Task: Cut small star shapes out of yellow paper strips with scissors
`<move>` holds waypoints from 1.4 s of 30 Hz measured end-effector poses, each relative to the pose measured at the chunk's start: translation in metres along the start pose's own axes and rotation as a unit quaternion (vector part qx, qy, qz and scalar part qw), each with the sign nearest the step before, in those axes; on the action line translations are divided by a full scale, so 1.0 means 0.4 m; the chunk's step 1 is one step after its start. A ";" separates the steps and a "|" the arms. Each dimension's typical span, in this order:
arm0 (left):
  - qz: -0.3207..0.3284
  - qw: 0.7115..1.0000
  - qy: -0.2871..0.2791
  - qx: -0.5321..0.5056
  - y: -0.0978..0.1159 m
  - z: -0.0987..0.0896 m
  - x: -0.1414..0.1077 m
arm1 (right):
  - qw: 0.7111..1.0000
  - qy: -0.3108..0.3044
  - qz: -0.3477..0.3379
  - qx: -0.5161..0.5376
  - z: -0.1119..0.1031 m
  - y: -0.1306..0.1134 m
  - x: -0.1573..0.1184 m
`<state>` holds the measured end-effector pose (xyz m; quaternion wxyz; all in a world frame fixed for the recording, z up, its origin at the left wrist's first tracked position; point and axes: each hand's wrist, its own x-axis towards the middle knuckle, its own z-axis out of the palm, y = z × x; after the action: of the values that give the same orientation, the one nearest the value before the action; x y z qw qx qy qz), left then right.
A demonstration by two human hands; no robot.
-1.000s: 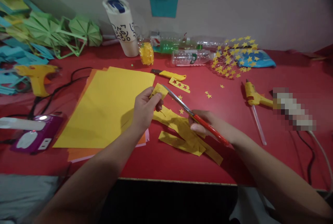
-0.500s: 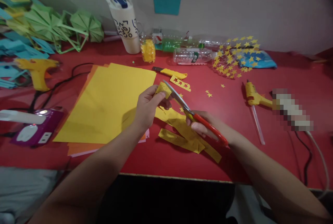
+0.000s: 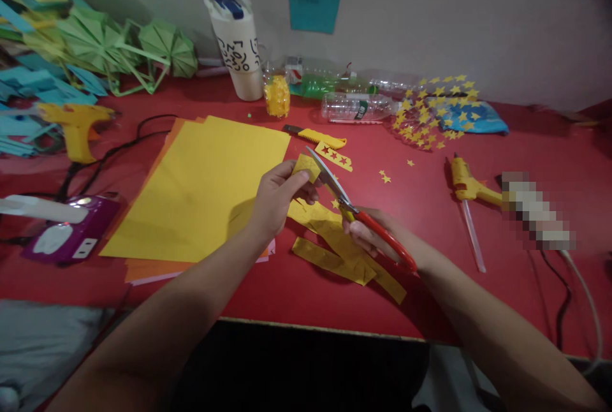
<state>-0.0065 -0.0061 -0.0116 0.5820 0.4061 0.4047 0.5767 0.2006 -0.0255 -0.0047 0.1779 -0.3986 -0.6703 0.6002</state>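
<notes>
Part of our scissors' (image 3: 362, 215) grip is hidden; our right hand (image 3: 369, 237) clasps them. Left hand (image 3: 273, 201) pinches the small yellow paper piece (image 3: 305, 164) at the blades (image 3: 329, 177); can't tell if they touch. Pixelated object (image 3: 536, 211), table (image 3: 423, 198) right: unreadable.

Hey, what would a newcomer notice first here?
Probably the red scissors in the right hand, mid-picture, beside the small yellow paper in the left hand. A large yellow sheet lies to their left on the red table; yellow stars cluster toward the back right.
</notes>
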 end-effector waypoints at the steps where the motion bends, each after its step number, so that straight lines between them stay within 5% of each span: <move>1: -0.004 1.000 0.001 0.000 0.000 0.000 0.000 | 1.000 0.001 0.000 0.000 0.000 0.003 0.001; 42: 0.014 1.000 0.007 0.007 0.008 -0.010 0.011 | 1.000 0.011 0.026 0.007 -0.003 0.020 -0.001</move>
<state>-0.0113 -0.0016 -0.0101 0.5682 0.4113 0.4074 0.5848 0.2044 -0.0255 -0.0118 0.1724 -0.4212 -0.6537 0.6047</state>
